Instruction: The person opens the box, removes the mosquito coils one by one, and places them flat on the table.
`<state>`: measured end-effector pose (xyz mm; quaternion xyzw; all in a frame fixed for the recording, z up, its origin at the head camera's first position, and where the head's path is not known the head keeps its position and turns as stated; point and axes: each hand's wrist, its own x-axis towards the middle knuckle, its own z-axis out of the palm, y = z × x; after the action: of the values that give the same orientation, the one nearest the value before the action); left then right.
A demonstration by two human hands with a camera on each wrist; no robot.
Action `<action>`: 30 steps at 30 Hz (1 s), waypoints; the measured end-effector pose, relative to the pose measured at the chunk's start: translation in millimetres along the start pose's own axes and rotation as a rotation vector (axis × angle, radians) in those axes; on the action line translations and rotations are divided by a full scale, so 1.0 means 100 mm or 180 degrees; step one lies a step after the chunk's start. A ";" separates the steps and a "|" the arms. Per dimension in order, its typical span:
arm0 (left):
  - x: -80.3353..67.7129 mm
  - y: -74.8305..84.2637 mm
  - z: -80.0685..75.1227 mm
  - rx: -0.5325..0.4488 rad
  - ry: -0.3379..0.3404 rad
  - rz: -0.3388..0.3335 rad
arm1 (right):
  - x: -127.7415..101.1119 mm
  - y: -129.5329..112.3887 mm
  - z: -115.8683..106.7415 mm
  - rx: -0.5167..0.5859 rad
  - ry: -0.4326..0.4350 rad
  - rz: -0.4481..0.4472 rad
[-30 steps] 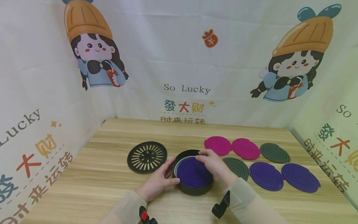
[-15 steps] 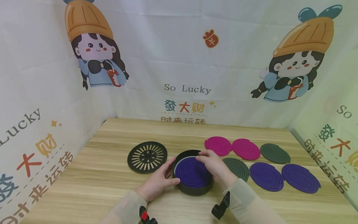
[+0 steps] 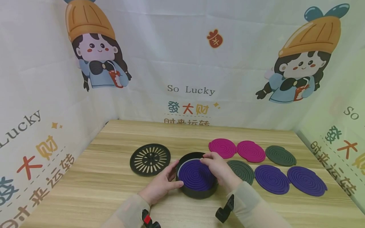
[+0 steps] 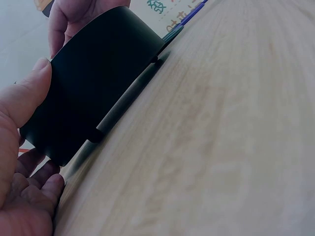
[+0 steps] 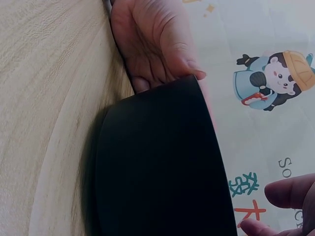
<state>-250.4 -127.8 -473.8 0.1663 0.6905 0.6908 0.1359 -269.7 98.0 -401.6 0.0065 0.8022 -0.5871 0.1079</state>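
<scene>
While left hand (image 3: pixel 159 186) steadies black holder (image 3: pixel 196 190), right hand (image 3: pixel 218 166) presses purple coil (image 3: pixel 195 174).

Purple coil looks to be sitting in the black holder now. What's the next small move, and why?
Probably lift the right hand off the purple coil and reach for the slotted lid. The coil lies flat inside the black holder, the left hand steadies its wall, and the lid lies apart on the table.
</scene>
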 end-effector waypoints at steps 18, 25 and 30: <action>-0.01 0.01 0.01 -0.0092 -0.0036 -0.0001 | 0.04 0.01 0.03 -0.0174 0.0057 0.0041; -0.01 0.00 0.00 -0.0051 -0.0049 0.0022 | 0.07 0.00 0.03 -0.0098 0.0046 0.0024; -0.01 0.00 -0.01 -0.0012 -0.0018 0.0024 | 0.06 0.00 0.04 0.0062 0.0081 -0.0047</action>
<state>-249.8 -128.7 -474.2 0.1707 0.6881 0.6921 0.1355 -275.1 93.6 -404.3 0.0090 0.7978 -0.5956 0.0933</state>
